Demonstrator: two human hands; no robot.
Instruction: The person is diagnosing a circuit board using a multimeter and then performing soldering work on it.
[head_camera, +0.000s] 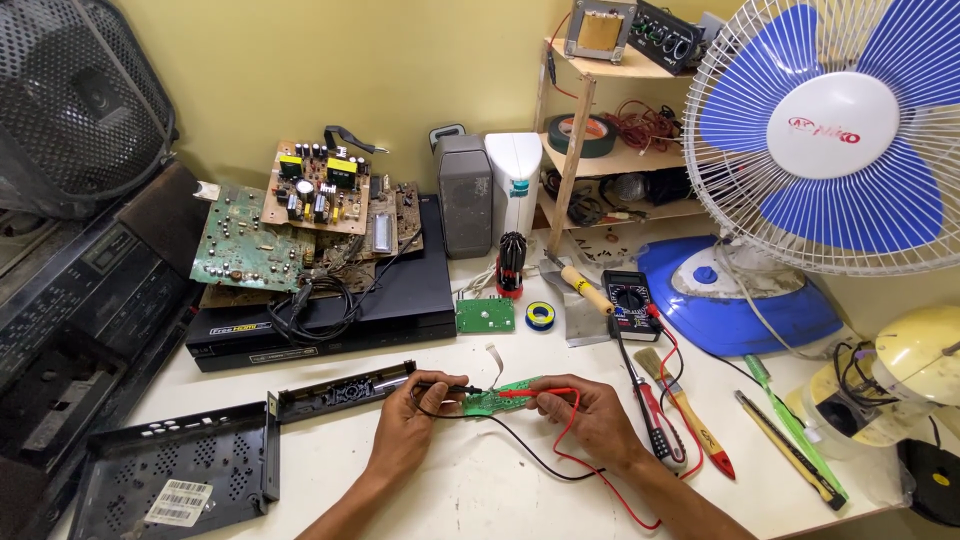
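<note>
A narrow green circuit board (497, 398) lies on the white table (470, 480) in front of me. My left hand (412, 425) pinches a black test probe (445, 387) with its tip against the board's left end. My right hand (590, 415) holds a red test probe (535, 393) pointed at the board's middle. Black and red leads (575, 462) loop across the table toward a black multimeter (631, 304) behind the board.
A black player case (330, 315) carries stacked circuit boards (290, 215) at the back left. A black perforated cover (170, 470) lies front left. Screwdrivers and a brush (690, 410) lie at right, near a blue-and-white fan (830, 130). A wooden shelf (600, 150) stands behind.
</note>
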